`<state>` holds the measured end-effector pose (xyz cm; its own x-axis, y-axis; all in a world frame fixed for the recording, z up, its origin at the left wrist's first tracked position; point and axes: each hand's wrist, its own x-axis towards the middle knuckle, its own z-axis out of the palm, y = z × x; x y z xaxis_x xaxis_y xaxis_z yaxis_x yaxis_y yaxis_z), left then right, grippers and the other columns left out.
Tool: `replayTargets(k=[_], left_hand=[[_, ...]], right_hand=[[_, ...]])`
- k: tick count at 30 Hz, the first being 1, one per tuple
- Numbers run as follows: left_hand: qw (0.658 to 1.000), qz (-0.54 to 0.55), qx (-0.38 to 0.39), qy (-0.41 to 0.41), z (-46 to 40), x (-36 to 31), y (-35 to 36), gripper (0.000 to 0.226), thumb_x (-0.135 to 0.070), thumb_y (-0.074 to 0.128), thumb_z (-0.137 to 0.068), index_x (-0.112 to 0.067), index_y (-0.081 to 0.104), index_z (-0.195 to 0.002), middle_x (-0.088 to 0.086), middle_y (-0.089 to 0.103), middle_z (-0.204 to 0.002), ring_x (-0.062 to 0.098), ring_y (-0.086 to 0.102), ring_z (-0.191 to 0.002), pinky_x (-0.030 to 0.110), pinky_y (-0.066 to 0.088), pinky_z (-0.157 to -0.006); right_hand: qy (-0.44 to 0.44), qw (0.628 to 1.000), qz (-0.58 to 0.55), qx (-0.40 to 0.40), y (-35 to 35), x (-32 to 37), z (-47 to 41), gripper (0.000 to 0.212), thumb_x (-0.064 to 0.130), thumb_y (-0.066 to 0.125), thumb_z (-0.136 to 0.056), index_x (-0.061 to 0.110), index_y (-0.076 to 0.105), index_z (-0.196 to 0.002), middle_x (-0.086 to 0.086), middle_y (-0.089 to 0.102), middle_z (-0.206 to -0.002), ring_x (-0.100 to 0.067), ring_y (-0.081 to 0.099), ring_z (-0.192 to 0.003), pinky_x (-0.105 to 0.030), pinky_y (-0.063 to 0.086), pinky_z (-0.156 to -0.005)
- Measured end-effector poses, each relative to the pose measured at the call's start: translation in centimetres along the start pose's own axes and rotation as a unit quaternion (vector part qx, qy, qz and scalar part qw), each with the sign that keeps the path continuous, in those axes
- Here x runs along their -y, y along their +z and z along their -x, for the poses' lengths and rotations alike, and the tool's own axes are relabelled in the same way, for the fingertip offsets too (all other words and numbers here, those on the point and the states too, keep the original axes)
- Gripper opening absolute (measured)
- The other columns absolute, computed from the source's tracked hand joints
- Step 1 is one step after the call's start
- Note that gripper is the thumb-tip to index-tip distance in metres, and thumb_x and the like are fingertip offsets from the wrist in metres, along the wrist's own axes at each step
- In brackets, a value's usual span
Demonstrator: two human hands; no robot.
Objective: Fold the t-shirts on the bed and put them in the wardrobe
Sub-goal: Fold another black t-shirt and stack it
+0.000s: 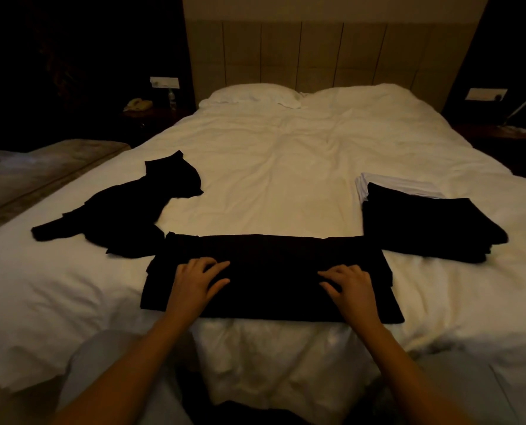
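Note:
A black t-shirt (pixel 274 271) lies folded into a long flat strip across the near edge of the white bed (pixel 286 167). My left hand (pixel 197 280) rests flat on its left part, fingers spread. My right hand (pixel 350 283) presses flat on its right part, fingers apart. Neither hand grips the cloth. A crumpled black t-shirt (pixel 126 213) lies unfolded to the left. On the right sits a stack of folded shirts (pixel 424 225), black on top, with a white folded one (pixel 390 184) underneath.
Two white pillows (pixel 255 95) lie at the headboard (pixel 332 53). A dark nightstand with a telephone (pixel 139 104) and a bottle stands far left. Another nightstand (pixel 501 133) is far right. My knees in light trousers (pixel 102 372) are against the bed's foot.

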<state>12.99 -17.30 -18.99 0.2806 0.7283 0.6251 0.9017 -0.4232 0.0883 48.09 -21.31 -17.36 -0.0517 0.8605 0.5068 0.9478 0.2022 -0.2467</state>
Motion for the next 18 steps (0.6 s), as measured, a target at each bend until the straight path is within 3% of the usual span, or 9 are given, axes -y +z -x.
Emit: replayTargets(k=[7,9,12,16,18], left_hand=[[0.999,0.048,-0.009,-0.001,-0.7,-2.5,-0.3,0.055,-0.056,0.03,-0.1,-0.027,0.076,-0.106,-0.004,0.07,-0.106,0.013,0.055,-0.102,0.026,0.03,-0.081],[0.997,0.068,-0.018,-0.025,-0.4,-2.9,-0.4,0.05,-0.054,0.035,-0.098,-0.026,0.076,-0.105,-0.006,0.071,-0.106,0.012,0.057,-0.102,0.023,0.029,-0.082],[0.994,0.098,-0.042,-0.029,0.2,-3.1,-0.8,0.06,-0.057,0.026,-0.101,-0.024,0.076,-0.107,-0.005,0.071,-0.106,0.008,0.053,-0.104,0.024,0.031,-0.086],[0.992,0.115,-0.057,-0.011,1.7,-3.2,-1.5,0.057,-0.054,0.028,-0.102,-0.022,0.074,-0.109,-0.004,0.07,-0.108,0.01,0.055,-0.105,0.025,0.035,-0.087],[0.992,0.112,-0.056,0.01,2.4,-3.2,-1.6,0.057,-0.053,0.029,-0.102,-0.02,0.075,-0.107,-0.003,0.071,-0.106,0.01,0.055,-0.104,0.026,0.036,-0.086]], right_hand=[[-0.012,1.0,0.0,-0.014,-0.6,0.6,0.9,0.045,0.045,0.04,-0.089,0.024,0.077,-0.103,0.004,0.071,-0.092,-0.021,0.061,-0.083,-0.028,0.032,-0.075],[-0.013,1.0,-0.002,-0.023,-0.9,0.8,1.1,0.045,0.045,0.04,-0.09,0.023,0.078,-0.101,0.004,0.071,-0.089,-0.02,0.061,-0.08,-0.025,0.026,-0.075],[-0.026,0.999,-0.011,-0.045,-1.6,0.9,1.5,0.042,0.043,0.042,-0.091,0.022,0.078,-0.098,0.005,0.07,-0.085,-0.019,0.06,-0.077,-0.02,0.018,-0.07],[-0.081,0.995,-0.011,-0.053,-2.3,0.5,2.3,0.039,0.04,0.045,-0.09,0.022,0.078,-0.096,0.005,0.07,-0.084,-0.019,0.062,-0.075,-0.018,0.022,-0.072],[-0.104,0.994,-0.011,-0.038,-2.3,0.1,2.9,0.039,0.04,0.045,-0.09,0.022,0.078,-0.096,0.005,0.069,-0.083,-0.018,0.062,-0.073,-0.021,0.032,-0.071]])
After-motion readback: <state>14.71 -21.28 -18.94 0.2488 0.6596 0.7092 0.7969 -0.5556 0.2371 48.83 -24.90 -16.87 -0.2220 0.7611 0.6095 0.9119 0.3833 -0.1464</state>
